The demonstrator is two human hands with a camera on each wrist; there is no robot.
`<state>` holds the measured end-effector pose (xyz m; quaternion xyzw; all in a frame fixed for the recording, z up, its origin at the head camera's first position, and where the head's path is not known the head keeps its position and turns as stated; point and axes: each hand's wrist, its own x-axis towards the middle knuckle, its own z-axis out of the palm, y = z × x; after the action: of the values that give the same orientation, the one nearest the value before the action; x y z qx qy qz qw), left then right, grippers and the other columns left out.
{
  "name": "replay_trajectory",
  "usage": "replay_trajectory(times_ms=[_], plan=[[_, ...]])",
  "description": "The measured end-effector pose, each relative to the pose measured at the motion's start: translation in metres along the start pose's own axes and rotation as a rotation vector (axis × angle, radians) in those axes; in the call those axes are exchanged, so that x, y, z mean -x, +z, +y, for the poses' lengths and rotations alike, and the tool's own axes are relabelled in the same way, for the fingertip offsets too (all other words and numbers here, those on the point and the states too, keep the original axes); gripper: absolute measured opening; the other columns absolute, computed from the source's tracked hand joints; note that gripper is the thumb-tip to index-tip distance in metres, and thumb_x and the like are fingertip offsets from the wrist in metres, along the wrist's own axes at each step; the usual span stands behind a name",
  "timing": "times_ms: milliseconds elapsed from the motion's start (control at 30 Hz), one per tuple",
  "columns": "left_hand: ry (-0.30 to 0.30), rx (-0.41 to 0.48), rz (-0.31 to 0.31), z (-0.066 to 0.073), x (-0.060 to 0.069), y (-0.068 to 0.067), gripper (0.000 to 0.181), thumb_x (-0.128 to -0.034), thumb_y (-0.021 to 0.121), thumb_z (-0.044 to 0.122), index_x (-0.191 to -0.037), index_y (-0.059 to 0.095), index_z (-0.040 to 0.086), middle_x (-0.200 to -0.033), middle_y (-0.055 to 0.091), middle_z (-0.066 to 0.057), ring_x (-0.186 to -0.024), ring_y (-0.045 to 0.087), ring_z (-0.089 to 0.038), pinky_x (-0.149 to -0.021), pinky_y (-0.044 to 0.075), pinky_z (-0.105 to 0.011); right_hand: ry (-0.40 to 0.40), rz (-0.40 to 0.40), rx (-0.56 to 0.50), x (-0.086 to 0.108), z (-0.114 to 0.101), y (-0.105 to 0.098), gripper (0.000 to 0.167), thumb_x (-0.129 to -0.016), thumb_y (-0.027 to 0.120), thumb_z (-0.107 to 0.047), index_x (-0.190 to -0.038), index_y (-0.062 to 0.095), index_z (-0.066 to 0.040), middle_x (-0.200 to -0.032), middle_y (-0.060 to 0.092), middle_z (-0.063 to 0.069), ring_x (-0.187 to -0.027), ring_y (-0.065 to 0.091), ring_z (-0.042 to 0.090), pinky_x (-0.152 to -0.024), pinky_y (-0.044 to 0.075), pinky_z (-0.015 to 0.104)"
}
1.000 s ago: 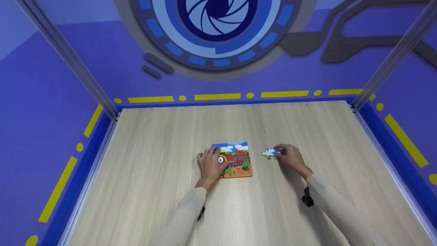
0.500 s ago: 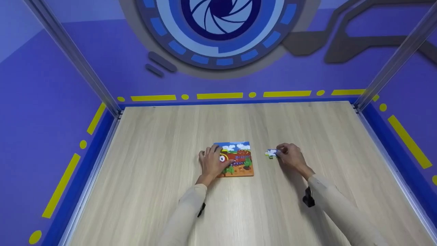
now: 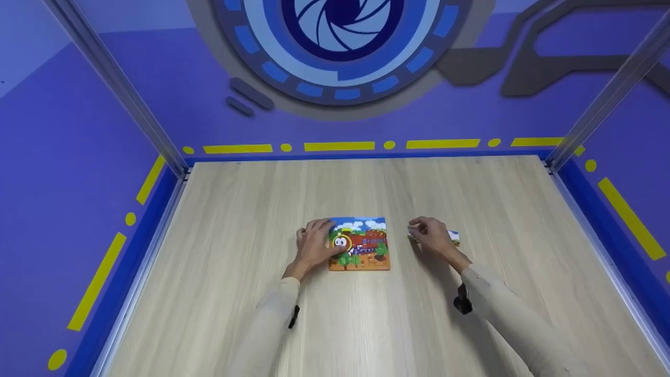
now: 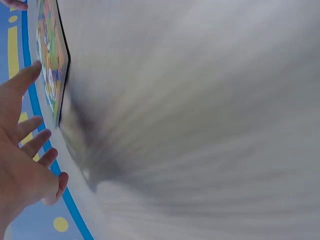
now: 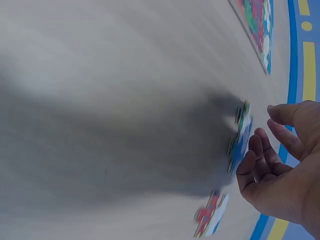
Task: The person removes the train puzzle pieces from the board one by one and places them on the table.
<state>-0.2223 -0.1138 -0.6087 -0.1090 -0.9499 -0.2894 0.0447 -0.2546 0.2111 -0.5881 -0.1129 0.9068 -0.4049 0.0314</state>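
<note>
The puzzle [image 3: 361, 251] is all red, blue, green and orange tbh, desk [image 3: 261, 220] is pale streaky woodgrain, back wall [image 3: 340, 130] purply-blue with yellow dashes and dots.

The puzzle [image 3: 369, 242] is smooth, its print faintly glossy. Beneath it, the counter [image 3: 235, 225] shows satiny wood grain; far left of it, a metal post [image 3: 112, 81]; nearer than it, matt cloth sleeves [image 3: 267, 317].

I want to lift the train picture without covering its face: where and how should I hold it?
Probably pinch the train picture across its near and far edges, coming from the person's right. It's square and lies flat, so its straight edges likely offer more purchase than its face; the left grip overlaps its left side in the head view.
</note>
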Motion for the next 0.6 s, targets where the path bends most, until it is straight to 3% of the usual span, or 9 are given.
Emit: replay_trajectory(times_ms=[233,433,600], plan=[[0.042,0.062,-0.079,-0.009,0.007,-0.004,0.074,-0.0778,0.087,0.043,-0.137,0.062,0.005,-0.151,0.054,-0.017,-0.143,0.041,-0.041,-0.110,0.026,-0.067,0.001,-0.055,-0.015,-0.012,-0.021,0.025,0.024,-0.099,0.063,-0.005,-0.119,0.068,0.007,-0.105,0.068,0.022,-0.092,0.063,0.028,-0.078,0.048,0.035],[0.033,0.056,-0.077,-0.015,0.008,-0.005,0.074,-0.0760,0.088,0.042,-0.135,0.064,0.006,-0.149,0.055,-0.015,-0.143,0.041,-0.040,-0.109,0.025,-0.066,-0.027,-0.104,-0.018,-0.028,-0.041,0.047,0.024,-0.098,0.064,-0.005,-0.119,0.070,0.006,-0.099,0.069,0.018,-0.088,0.063,0.026,-0.077,0.051,0.035],[0.036,0.064,-0.086,-0.016,0.010,-0.003,0.062,-0.0793,0.086,0.041,-0.129,0.068,0.009,-0.149,0.056,-0.013,-0.145,0.040,-0.039,-0.110,0.023,-0.067,0.004,-0.152,-0.030,-0.036,-0.055,0.065,0.027,-0.098,0.065,-0.008,-0.122,0.070,0.002,-0.100,0.065,0.015,-0.088,0.060,0.023,-0.075,0.048,0.032]])
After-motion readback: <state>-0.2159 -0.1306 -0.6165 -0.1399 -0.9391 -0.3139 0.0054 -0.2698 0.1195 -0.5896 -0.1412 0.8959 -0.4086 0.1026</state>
